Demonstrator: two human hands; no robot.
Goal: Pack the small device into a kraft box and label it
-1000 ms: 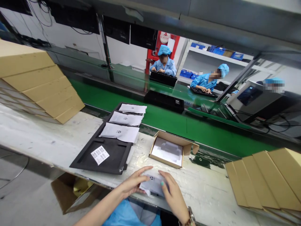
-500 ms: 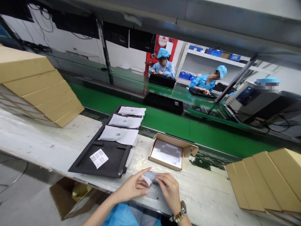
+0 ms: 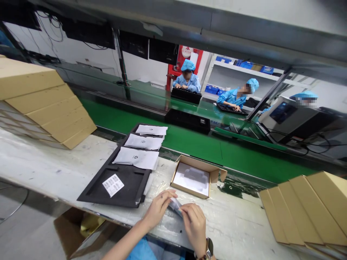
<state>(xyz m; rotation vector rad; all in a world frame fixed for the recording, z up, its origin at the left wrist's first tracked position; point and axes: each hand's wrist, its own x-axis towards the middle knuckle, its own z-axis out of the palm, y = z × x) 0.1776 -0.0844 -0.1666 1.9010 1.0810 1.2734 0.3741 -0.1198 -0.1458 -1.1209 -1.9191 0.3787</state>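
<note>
Between my two hands, over the near edge of the bench, is a small greyish-white plastic bag or wrapper [image 3: 175,205]; its contents cannot be made out. My left hand [image 3: 159,206] pinches its left end with the fingers closed. On the other end, the fingertips of my right hand [image 3: 193,219] are closed too. Just beyond my hands stands an opened cardboard box [image 3: 177,185] with a white moulded insert [image 3: 192,178]. Left of them lies a black foam tray [image 3: 93,187] bearing several white pouches [image 3: 135,157] and a white label sheet [image 3: 113,185].
Stacked cardboard boxes stand at left [image 3: 62,115] and right [image 3: 300,206]. A green conveyor belt [image 3: 238,159] runs behind the bench, carrying a black case [image 3: 187,121]. Co-workers in blue caps [image 3: 188,65] sit across it. An open carton [image 3: 76,231] is on the floor.
My left hand has gone from spread fingers to a pinch on the bag and has shifted slightly up. The bag has turned and looks narrower. My right hand keeps its grip.
</note>
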